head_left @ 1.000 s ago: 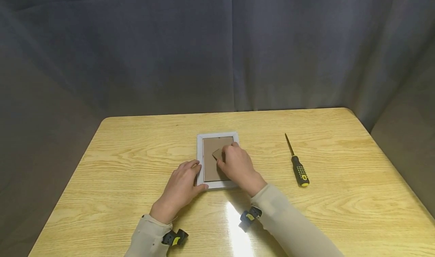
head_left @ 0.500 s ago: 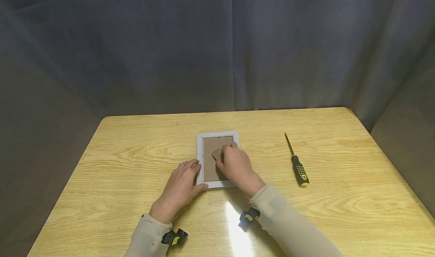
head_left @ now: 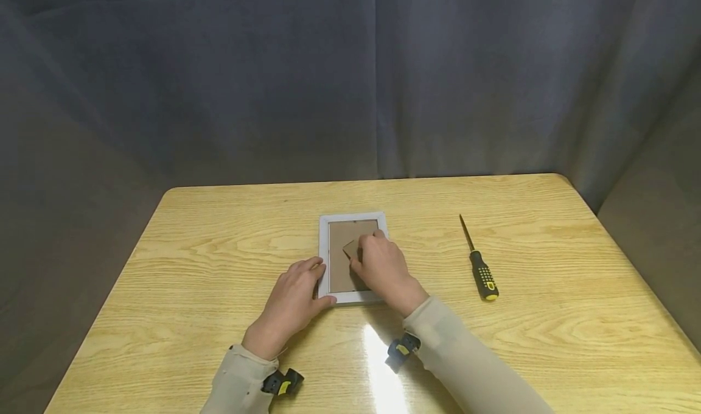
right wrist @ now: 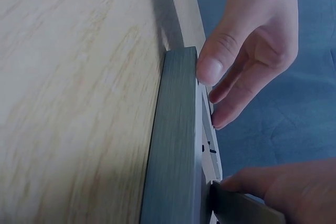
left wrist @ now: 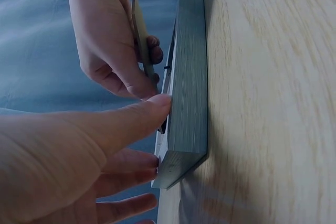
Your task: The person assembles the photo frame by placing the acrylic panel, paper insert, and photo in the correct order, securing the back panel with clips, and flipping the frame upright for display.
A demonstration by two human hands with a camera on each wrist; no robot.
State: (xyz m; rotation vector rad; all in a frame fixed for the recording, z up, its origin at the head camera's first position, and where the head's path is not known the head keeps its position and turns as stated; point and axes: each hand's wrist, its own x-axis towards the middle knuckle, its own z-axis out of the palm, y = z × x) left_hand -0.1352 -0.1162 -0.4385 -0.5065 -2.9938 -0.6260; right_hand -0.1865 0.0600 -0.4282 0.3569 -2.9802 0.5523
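A picture frame [head_left: 324, 237] lies back side up on the table, pale-edged, with a brown backing board [head_left: 341, 277]. My left hand [head_left: 292, 298] rests at its near left corner. In the left wrist view, that hand's straight thumb touches the frame's edge, and some fingers stand apart from it. Over the board, my right hand [head_left: 383, 271] pinches a brown flat stand flap [head_left: 349, 248] between thumb and fingers. The flap [left wrist: 140, 35] is raised from the board in the left wrist view. Fingers hide much of it in the head view.
A screwdriver [head_left: 482, 274] with a black and yellow handle lies to the right of the frame, its tip pointing away. The wooden table [head_left: 219, 231] ends at a dark curtain [head_left: 274, 97] behind.
Almost nothing differs. The frame and both hands show only a very slight shift to the right since half a second ago; the right hand keeps its pinch on the stand flap.
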